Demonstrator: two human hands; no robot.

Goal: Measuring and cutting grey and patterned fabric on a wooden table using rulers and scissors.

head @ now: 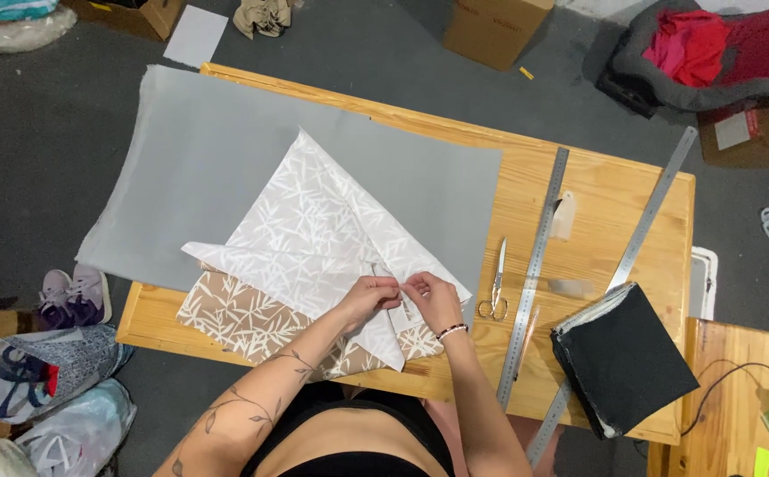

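A folded piece of leaf-patterned fabric (pixel 314 230), white on one side and tan on the other, lies on a large grey cloth (pixel 208 150) spread over a wooden table (pixel 605 203). My left hand (pixel 369 294) and my right hand (pixel 433 299) meet at the near right fold of the patterned fabric. Both pinch its edge between fingers and thumb, close together. What lies between the fingertips is too small to make out.
Scissors (pixel 496 287) lie right of the fabric, beside two long steel rulers (pixel 539 256) (pixel 650 212) and a pencil (pixel 527 340). A stack of black fabric squares (pixel 623 358) sits at the table's right. Boxes, bags and shoes (pixel 75 296) lie on the floor.
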